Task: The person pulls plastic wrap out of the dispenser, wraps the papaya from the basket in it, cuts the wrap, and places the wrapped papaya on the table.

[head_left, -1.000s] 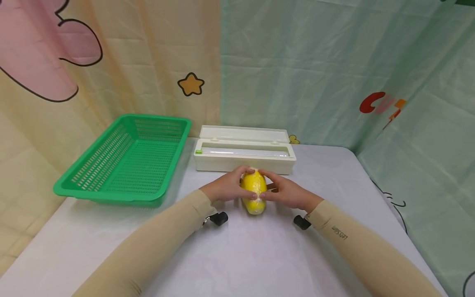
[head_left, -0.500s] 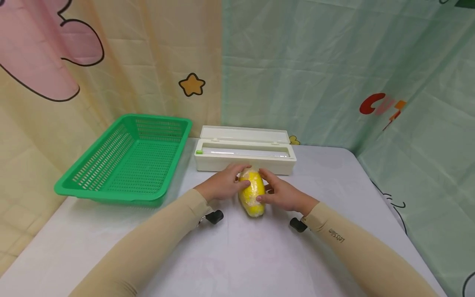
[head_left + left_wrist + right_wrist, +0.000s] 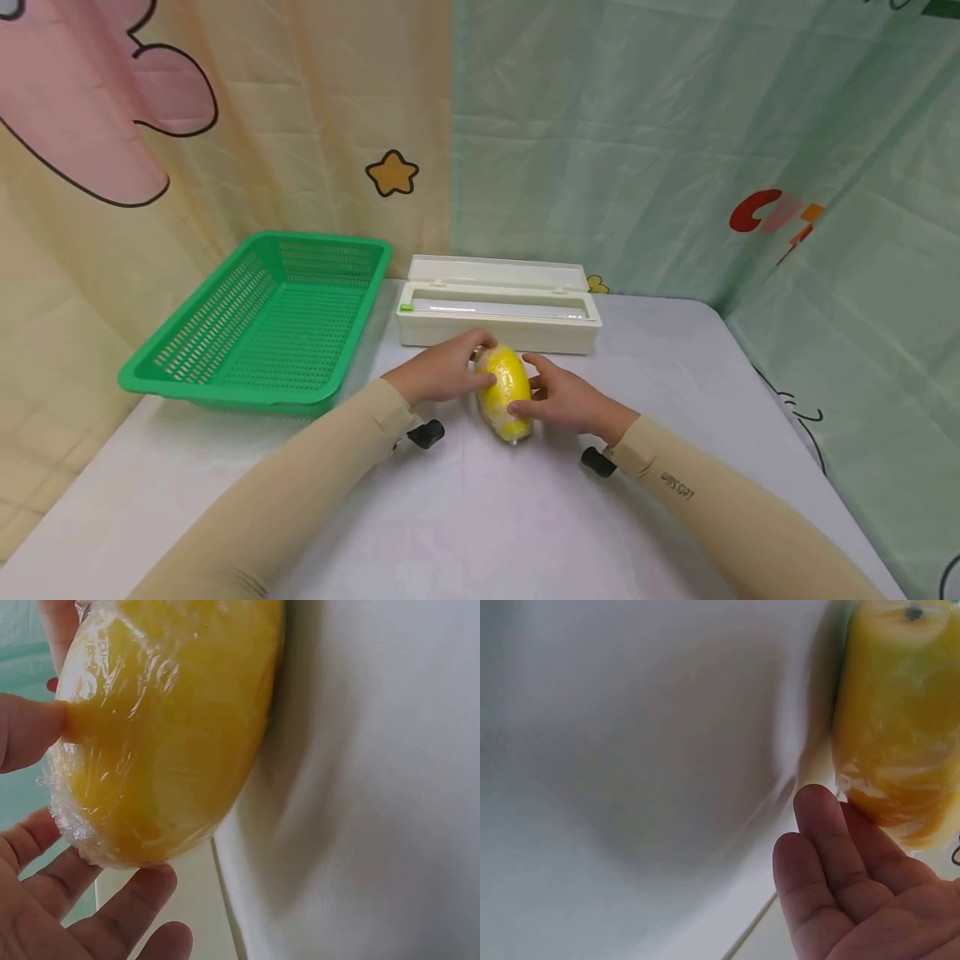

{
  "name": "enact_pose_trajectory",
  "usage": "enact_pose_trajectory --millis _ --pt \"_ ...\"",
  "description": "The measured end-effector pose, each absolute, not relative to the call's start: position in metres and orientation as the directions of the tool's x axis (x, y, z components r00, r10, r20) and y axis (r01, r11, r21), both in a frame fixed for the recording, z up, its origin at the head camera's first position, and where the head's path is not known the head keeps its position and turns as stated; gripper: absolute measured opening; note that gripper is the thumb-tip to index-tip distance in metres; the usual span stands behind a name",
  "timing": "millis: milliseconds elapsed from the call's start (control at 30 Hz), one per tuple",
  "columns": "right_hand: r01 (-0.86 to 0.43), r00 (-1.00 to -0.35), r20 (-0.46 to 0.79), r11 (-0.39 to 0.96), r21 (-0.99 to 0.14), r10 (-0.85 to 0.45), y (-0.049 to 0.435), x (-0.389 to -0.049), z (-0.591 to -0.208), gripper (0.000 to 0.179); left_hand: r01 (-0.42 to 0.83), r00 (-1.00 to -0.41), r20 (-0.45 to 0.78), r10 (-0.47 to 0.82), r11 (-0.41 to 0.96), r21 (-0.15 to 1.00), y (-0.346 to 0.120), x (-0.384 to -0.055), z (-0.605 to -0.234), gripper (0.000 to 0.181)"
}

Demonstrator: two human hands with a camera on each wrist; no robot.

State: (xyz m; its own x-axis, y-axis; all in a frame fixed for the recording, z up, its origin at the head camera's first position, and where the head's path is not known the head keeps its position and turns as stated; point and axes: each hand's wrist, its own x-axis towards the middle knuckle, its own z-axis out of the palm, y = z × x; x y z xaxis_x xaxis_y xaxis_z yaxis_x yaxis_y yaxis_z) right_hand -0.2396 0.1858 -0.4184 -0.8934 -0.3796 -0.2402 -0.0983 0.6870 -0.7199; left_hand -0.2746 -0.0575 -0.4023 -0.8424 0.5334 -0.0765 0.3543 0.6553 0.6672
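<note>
An oblong yellow fruit (image 3: 506,387), wrapped in clear cling film, is held between both hands close over the white table. My left hand (image 3: 444,367) grips its left side, thumb on top and fingers round the far end. In the left wrist view the film wrinkles over the fruit (image 3: 172,742) beside the thumb. From the right, my right hand (image 3: 568,398) holds it, thumb at the near part and fingers along the far side. A dark stem spot shows on one end of the fruit (image 3: 900,712) in the right wrist view.
Just beyond the hands stands a white cling film dispenser (image 3: 498,335), lid raised, with a film roll inside and a green slider. A green slotted basket (image 3: 225,398) sits at the back left of the table (image 3: 480,517). Printed curtains (image 3: 585,150) hang behind.
The fruit has shifted slightly left between the hands and turned, its near end swinging to the right. Both hands moved a little left with it, and the left thumb slid back from its middle.
</note>
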Motion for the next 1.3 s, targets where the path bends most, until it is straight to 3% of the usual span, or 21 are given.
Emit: enact_pose_trajectory --millis 533,867,1033,1133,1300 --pt "-0.088 -0.905 -0.234 0.696 -0.713 -0.355 0.174 -0.234 -0.416 0.081 0.397 -0.827 -0.073 0.558 0.670 0.627 -0.066 -0.274 -0.402 0.055" --pt "-0.081 -0.950 -0.166 0.724 -0.685 -0.263 0.168 -0.224 -0.415 0.080 0.358 -0.813 -0.087 0.576 0.612 0.705 -0.068 -0.271 -0.405 0.053" --pt "-0.068 -0.960 -0.155 0.728 -0.683 -0.235 0.168 -0.224 -0.415 0.061 0.318 -0.821 -0.110 0.560 0.608 0.727 -0.070 -0.272 -0.408 0.051" --pt "-0.065 -0.954 -0.169 0.723 -0.687 -0.247 0.170 -0.226 -0.417 0.054 0.334 -0.834 -0.093 0.545 0.630 0.701 -0.072 -0.273 -0.408 0.049" --pt "-0.037 -0.926 -0.261 0.755 -0.655 -0.273 0.175 -0.231 -0.421 0.064 0.344 -0.840 -0.078 0.537 0.638 0.689 -0.072 -0.272 -0.407 0.049"
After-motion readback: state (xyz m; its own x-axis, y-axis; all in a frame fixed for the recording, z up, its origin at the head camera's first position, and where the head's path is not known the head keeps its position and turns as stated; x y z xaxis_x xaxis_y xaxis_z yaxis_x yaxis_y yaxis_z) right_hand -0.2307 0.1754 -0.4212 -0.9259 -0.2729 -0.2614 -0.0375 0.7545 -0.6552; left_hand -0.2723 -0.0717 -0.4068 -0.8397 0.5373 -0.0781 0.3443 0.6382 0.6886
